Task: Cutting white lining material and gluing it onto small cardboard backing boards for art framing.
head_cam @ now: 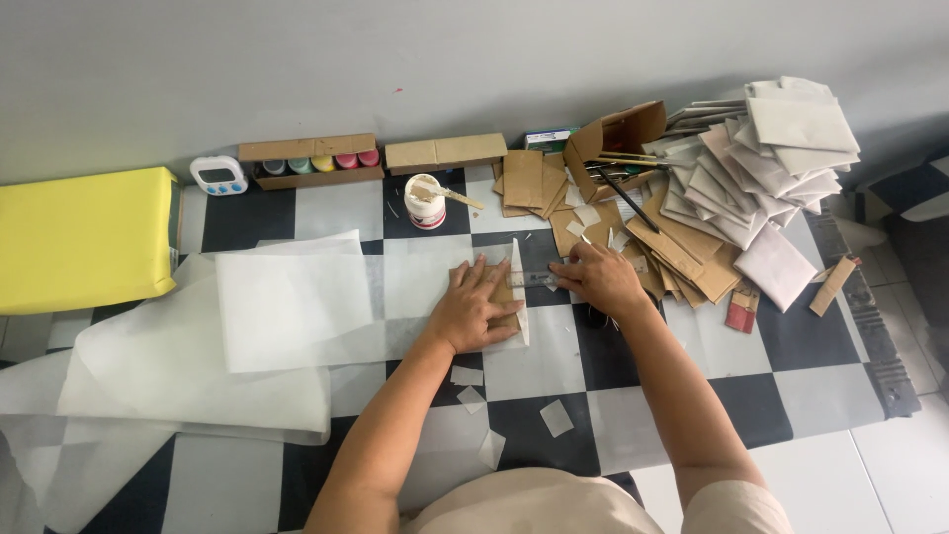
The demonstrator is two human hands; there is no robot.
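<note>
My left hand (476, 305) lies flat, fingers spread, pressing a brown cardboard piece (504, 294) onto a sheet of white translucent paper (297, 297) on the checkered floor mat. My right hand (599, 277) rests just right of it, fingers on a clear ruler (534, 278) that lies across the cardboard's top edge. Whether this hand also holds a tool is hidden by the fingers.
A glue jar (425, 203) with a stick stands behind the hands. Farther back are a box of paint pots (314, 163), a small timer (218, 175) and a cardboard box of brushes (613, 143). Stacks of paper envelopes (761, 163) sit right; a yellow block (84, 237) left. Paper scraps (556, 417) lie near me.
</note>
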